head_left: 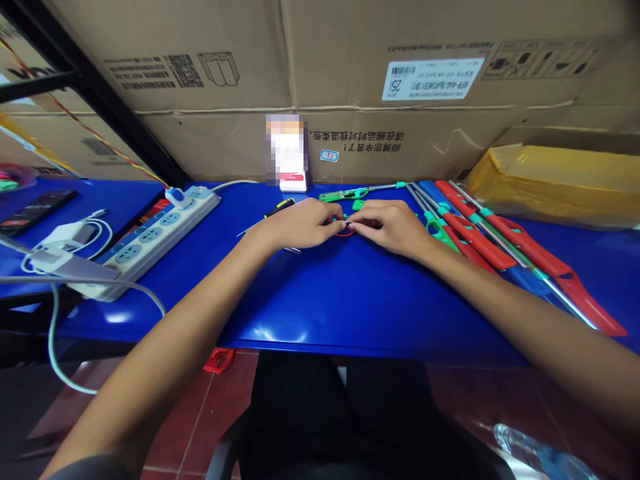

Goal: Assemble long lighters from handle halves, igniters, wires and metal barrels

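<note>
My left hand (313,223) and my right hand (393,227) meet fingertip to fingertip over the blue table (300,293). Both are closed in a pinch. A small dark piece shows between the right fingertips, and a bit of red (345,233) lies just below; what the left fingers grip is hidden. Beside my left hand is a screwdriver (280,207) with a black and yellow handle. Behind the hands lies a green long-neck lighter (345,195), near a small green part (359,205). Several red, green and blue long-neck lighters (500,230) are piled to the right.
A phone (291,157) leans upright against the large cardboard box (225,140) at the back. At left stands a power strip (150,240) with a white charger (70,233) and cables. A yellow-taped package (555,183) sits back right. A plastic bottle (540,457) is below the table.
</note>
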`<state>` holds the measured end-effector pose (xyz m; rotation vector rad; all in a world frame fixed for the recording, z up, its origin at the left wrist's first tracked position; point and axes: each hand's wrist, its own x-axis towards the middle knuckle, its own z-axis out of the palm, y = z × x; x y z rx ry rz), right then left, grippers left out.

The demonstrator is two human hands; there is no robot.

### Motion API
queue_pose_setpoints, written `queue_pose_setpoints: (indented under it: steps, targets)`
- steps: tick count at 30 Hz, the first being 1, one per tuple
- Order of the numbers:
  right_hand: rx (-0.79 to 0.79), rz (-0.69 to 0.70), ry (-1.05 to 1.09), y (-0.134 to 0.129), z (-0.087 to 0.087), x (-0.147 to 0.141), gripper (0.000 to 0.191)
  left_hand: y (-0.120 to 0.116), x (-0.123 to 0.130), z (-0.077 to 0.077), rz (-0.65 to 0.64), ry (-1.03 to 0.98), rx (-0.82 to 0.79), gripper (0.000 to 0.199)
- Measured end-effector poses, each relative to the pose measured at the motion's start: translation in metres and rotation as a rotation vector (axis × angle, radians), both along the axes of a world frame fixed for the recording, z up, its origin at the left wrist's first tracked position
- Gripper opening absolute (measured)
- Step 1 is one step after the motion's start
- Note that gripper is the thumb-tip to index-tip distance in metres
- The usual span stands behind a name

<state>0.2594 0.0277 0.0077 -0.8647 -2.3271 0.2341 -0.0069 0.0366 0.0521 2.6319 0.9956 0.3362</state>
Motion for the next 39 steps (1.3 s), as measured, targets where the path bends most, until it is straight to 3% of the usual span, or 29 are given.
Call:
queue_pose_setpoints:
  steps: [3,10,16,23,39]
  targets:
    - [0.007,0.000,0.007,0.000,0.000,0.000,0.021,0.006,0.002,-0.007,-0.019,-0.080,-0.080,0.040]
    - [0.069,0.070,-0.008,-0.001,-0.002,-0.001,0.021,-0.001,-0.005,-0.010,-0.015,-0.103,-0.198,0.027]
    - [0.111,0.107,-0.019,0.003,-0.003,0.004,0.020,-0.001,-0.005,-0.011,-0.018,-0.110,-0.147,0.028]
    - [0.273,0.049,-0.065,0.000,-0.002,0.004,0.024,-0.001,-0.005,-0.010,-0.037,-0.152,-0.106,0.030]
    - [0.195,0.100,0.060,-0.005,-0.005,-0.001,0.012,-0.002,-0.011,-0.007,0.000,-0.165,-0.129,0.028]
